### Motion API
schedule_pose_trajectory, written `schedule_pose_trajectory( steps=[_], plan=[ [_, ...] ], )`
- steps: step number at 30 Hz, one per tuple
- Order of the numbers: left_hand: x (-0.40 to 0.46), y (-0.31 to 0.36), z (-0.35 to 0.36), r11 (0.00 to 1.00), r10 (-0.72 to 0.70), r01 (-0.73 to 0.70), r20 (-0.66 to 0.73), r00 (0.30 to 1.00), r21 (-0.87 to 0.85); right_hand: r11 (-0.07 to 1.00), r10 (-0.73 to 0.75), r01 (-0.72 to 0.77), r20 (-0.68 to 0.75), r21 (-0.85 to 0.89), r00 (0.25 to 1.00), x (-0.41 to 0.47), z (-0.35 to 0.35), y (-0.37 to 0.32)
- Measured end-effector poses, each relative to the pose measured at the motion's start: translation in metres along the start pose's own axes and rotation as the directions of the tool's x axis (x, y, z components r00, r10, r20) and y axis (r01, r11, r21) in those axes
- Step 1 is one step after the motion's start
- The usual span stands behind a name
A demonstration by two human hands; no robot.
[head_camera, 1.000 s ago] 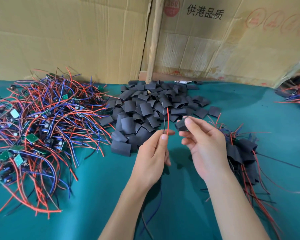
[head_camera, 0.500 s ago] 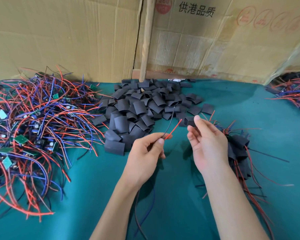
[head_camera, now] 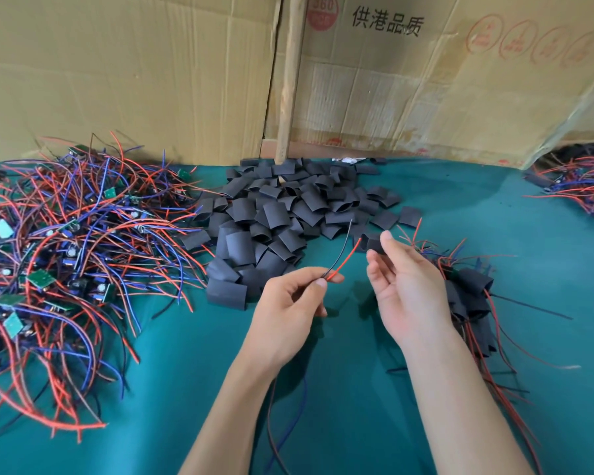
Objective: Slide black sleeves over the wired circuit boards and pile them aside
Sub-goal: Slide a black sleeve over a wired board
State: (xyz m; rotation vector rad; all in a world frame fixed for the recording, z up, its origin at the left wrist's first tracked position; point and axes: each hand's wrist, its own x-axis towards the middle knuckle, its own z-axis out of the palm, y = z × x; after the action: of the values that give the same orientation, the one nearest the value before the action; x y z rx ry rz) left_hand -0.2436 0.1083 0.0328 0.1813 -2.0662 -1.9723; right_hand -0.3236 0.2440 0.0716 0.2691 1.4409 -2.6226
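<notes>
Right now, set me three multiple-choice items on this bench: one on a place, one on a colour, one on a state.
1. Where does the heap of loose black sleeves lie?
A. on the far middle of the green cloth
B. inside a cardboard box
C. on the person's lap

2. What colours are the two wire ends pinched by the left hand?
A. blue and yellow
B. red and black
C. white and green

3. What is the right hand doing?
A. lying flat on the cloth
B. holding one black sleeve at its fingertips
C. gripping a green board

Answers:
1 A: the heap sits on the cloth before the cardboard wall.
2 B: a red and a black wire rise from the pinch.
3 B: the sleeve sits under the thumb, just off the wire tips.
</notes>
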Motion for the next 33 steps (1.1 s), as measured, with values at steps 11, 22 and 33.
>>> schedule_pose_trajectory(
  steps=[11,22,33],
  plan=[
    [-0.002,0.003,-0.001,1.0,-0.001,0.001,0.004,1.0,-0.008,0.999,0.013,-0.011,0.062,-0.036,0.998,-0.002,0.001,0.0],
    [-0.001,0.003,0.0,0.998,-0.041,0.042,-0.01,0.999,0.05,0.99,-0.13,0.136,0.142,-0.032,0.981,-0.009,0.008,-0.007],
    [-0.001,0.002,0.003,0.99,-0.048,0.051,-0.025,0.999,0.13,0.845,-0.259,0.361,0.288,-0.396,0.922,-0.005,-0.005,-0.011]
  ],
)
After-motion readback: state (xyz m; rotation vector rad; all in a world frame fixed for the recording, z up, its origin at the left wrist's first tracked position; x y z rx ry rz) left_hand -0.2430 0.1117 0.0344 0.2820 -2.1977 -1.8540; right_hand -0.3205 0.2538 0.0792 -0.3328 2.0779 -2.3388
